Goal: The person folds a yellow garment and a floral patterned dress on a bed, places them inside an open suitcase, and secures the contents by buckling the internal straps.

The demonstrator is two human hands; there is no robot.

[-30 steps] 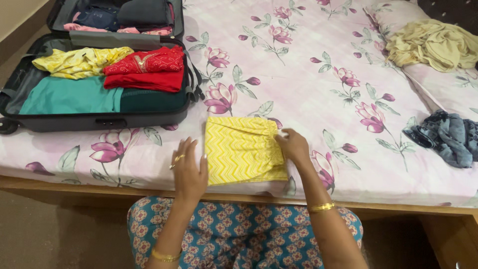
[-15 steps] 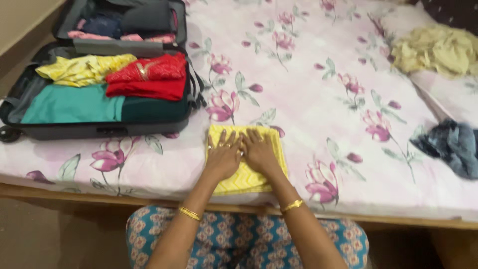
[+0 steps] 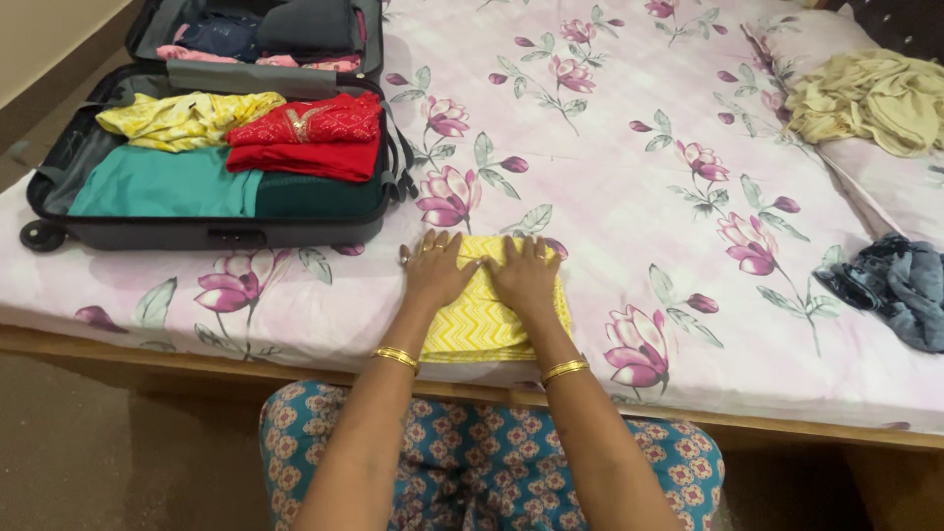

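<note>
Looking down from my head camera, I am pressing both palms flat on the folded yellow zigzag garment (image 3: 489, 320), which is lying on the floral bedsheet (image 3: 610, 187) near the bed's front edge, just in front of my knees. A second ago my hands were at its two sides, the right one pinching the gathered edge; now my left hand (image 3: 436, 270) and right hand (image 3: 524, 277) are resting side by side on top, fingers spread and stretched out, clamped on nothing, only bearing down. That tells me the fold is finished and I am flattening it, so the piece is looking close to ready for packing. The open suitcase (image 3: 211, 231) is sitting up and to my left, just beyond the garment, already holding a teal piece (image 3: 162, 187), a red folded stack (image 3: 310, 138) and a yellow printed top (image 3: 187, 118). Well apart to my right, a blue-grey crumpled cloth (image 3: 895, 285) and a cream heap (image 3: 870, 93) are lying unfolded.
</note>
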